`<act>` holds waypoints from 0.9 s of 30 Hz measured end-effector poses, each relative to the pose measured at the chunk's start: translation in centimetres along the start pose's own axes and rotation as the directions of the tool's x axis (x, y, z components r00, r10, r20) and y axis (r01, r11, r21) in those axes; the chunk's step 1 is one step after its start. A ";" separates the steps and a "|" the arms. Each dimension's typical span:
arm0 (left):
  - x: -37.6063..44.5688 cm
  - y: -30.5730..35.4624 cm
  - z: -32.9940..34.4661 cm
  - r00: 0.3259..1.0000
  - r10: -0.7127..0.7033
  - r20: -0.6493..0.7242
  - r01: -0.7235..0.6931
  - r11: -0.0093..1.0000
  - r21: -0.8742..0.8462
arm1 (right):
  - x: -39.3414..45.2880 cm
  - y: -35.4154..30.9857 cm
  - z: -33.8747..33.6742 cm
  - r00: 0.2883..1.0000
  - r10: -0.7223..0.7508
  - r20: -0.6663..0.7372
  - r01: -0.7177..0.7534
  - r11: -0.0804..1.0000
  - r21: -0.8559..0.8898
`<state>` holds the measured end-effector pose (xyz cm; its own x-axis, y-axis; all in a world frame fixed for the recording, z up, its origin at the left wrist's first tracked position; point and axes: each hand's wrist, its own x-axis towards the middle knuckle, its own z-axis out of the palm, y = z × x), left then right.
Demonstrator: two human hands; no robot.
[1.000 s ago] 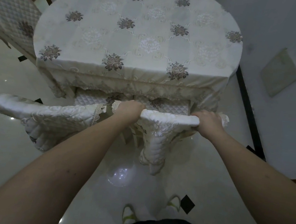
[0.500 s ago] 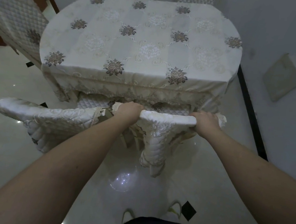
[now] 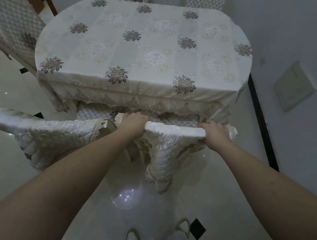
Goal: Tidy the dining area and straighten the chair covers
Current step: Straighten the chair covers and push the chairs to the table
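Glossy pale floor tiles with small black diamond insets run under a dining table whose tabletop is dressed in a cream cloth with embroidered flowers; the cloth lies flat and even, its lace hem hanging over the near edge, and nothing stands on it. A grey wall with a dark skirting line closes the right side of the room. Close to the person, a chair is tucked in at the near edge, its quilted seat showing just under the hem. The left hand and right hand both have their fingers curled over the top rail of this chair's back, gripping it through the white embroidered chair cover, one at each end. That cover sits over the rail but hangs bunched into a narrow fold down the back, so it appears not yet smoothed. Just beside it on the left, a second chair cover sits slightly askew, its lace edge lifted at the inner corner. Three more quilted chair backs, one at far left and two beyond the table, look orderly. By this reading the tabletop is done, and the two near covers remain to be straightened.
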<state>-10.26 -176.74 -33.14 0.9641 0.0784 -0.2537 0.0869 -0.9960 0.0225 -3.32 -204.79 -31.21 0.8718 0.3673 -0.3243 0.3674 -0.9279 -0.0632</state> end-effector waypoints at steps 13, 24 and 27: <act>-6.9 -1.2 2.5 0.982 0.034 -0.184 -0.073 0.975 -0.210 | -4.1 -1.3 2.1 0.960 0.175 -0.218 -0.154 0.982 0.114; -7.4 -1.6 0.8 0.973 0.091 -0.211 -0.122 0.982 -0.141 | -4.0 -5.2 2.8 0.937 0.241 -0.254 -0.171 0.948 0.268; -5.7 -1.3 0.4 0.972 0.111 -0.207 -0.133 0.986 -0.100 | -3.5 -5.1 2.7 0.931 0.261 -0.255 -0.181 0.936 0.301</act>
<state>-15.92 -175.91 -32.11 0.9987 -0.0250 -0.0439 -0.0180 -0.9882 0.1523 -9.14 -201.51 -32.27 0.9902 0.1157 -0.0782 0.0891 -0.9546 -0.2844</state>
